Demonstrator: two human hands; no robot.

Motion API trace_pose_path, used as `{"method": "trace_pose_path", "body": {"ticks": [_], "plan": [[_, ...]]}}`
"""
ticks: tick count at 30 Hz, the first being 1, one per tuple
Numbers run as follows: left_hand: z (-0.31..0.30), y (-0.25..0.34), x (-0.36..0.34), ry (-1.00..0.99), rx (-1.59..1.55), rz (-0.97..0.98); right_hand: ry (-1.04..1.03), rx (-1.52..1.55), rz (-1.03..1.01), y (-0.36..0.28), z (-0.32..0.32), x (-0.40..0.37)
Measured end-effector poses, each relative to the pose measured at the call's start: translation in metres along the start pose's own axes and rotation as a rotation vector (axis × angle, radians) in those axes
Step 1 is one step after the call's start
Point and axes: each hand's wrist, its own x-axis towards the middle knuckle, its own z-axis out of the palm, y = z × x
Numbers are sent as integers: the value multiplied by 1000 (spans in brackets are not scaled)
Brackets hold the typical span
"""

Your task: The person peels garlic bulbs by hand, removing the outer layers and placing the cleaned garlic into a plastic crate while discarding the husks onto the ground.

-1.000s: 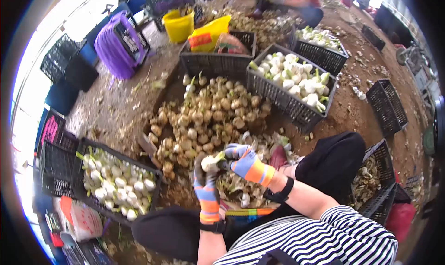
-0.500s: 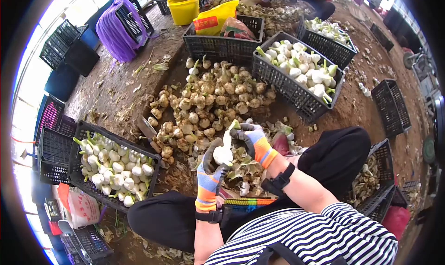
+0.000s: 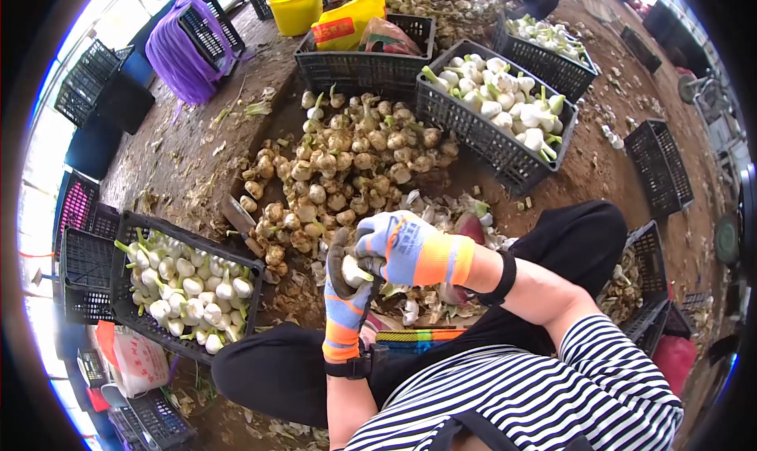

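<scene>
Both my hands wear blue, orange and grey gloves. My left hand cups a white garlic bulb from below. My right hand lies over the top of the same bulb, fingers curled on it. The hands meet above my lap, just in front of a pile of unpeeled brown garlic bulbs on the ground. Peeled skins and stalk scraps lie around my feet.
A black crate of peeled white garlic stands at my left, another at the far right. More black crates, a purple basket, a yellow bucket and a yellow bag lie beyond. Another person sits at the top.
My right hand has come down from the bulb's stalk to cover the bulb from above. The stalk tip that stuck up half a second ago is hidden. Left hand stays under the bulb.
</scene>
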Motion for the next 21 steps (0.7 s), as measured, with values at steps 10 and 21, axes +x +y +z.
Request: {"method": "trace_pose_path", "body": {"ticks": [10,21], "plan": [[-2,-9,-7,147,-273,-87,23,-115,-53,5,10,10],[-5,-33,4,689,-365,-127,527,729,396,74,74,14]]}}
